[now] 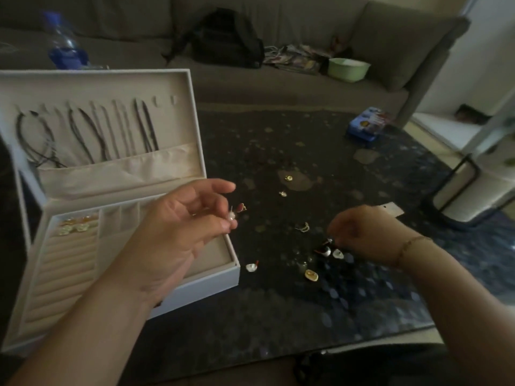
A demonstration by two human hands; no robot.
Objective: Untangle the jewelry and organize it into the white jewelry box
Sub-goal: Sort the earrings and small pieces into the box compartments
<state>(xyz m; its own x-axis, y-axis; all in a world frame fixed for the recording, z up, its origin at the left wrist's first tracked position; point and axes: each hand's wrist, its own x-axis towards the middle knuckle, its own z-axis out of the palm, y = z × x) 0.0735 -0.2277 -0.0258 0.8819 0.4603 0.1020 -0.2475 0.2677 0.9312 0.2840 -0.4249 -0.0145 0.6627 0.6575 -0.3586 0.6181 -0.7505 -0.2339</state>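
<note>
The left hand (178, 227) is raised over the right front corner of the box (195, 282), palm turned up, its grip pinching a small pale earring (232, 215) between thumb and fingertip; the other fingers curl loosely above it. A thin post sticks up from the earring, which looks white and rounded, though blur hides its detail.

The right hand (365, 235) is low on the dark surface (278, 316), knuckles up, fingers bent down over a cluster of earrings (328, 250) just left of it. Motion blur and the hand's own back hide the fingertips, so I cannot tell whether that grip holds anything. A thin bracelet (412, 245) circles the wrist.

Between the two hands lie loose pieces: a white one (251, 266) near the box corner, an amber one (311, 275) below the cluster, a small gold tangle (304, 227), and further gold bits (288, 178) beyond.

Behind the left hand the box's lid stands open with dark cords (92, 135) hanging in a row into a pouch. Gold pieces (75, 224) sit in the tray's far-left compartment, left of the grip. The box's left edge is cut off.
</note>
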